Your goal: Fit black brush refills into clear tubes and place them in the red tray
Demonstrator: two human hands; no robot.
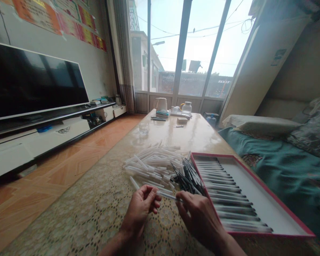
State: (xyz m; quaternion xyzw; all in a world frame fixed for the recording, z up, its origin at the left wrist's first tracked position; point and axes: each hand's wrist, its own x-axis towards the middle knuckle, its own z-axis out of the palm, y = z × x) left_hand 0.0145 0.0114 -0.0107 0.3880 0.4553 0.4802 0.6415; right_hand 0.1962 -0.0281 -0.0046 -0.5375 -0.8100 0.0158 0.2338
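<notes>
Low over the table's near part, a slim whitish pen barrel (166, 195) spans the gap between my two hands. My left hand (140, 209) pinches its left end between thumb and fingers. At the other end my right hand (194, 211) is closed with its fingertips on the barrel; whether a refill is also in them I cannot make out. Just beyond lies a loose heap of clear-white pen barrels (154, 161). To its right is a pile of thin dark refills (188, 176), touching a pink-rimmed box (277, 202) with rows of pens (229, 192) along its left side.
The long table (90, 213) has a patterned cover. A drinking glass (143, 128) stands past the heap; a kettle (161, 104), a glass jug (186, 107) and a small box (182, 120) are at the far end. A green-covered sofa (269, 160) borders the right side.
</notes>
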